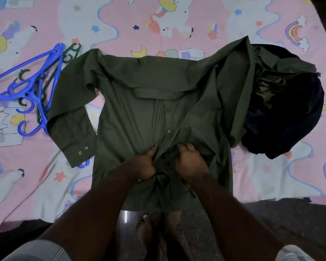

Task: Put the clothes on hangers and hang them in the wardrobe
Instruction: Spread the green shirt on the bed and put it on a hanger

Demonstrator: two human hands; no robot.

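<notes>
An olive-green long-sleeved shirt (145, 95) lies spread front-up on the bed, its collar toward me and its hem at the far side. My left hand (146, 165) pinches the left edge of the button placket near the collar. My right hand (189, 161) grips the right edge of the placket beside it. Both sit just below the lowest visible button. A pile of blue hangers (32, 80) with dark green hangers (45, 87) among them lies at the left, partly under the shirt's sleeve.
A heap of dark navy and brown clothes (290, 113) lies at the right under the shirt's other sleeve. The bed sheet (120, 25) is pink with cartoon prints. The bed's near edge runs across the lower frame, with dark floor (271, 223) and my foot below.
</notes>
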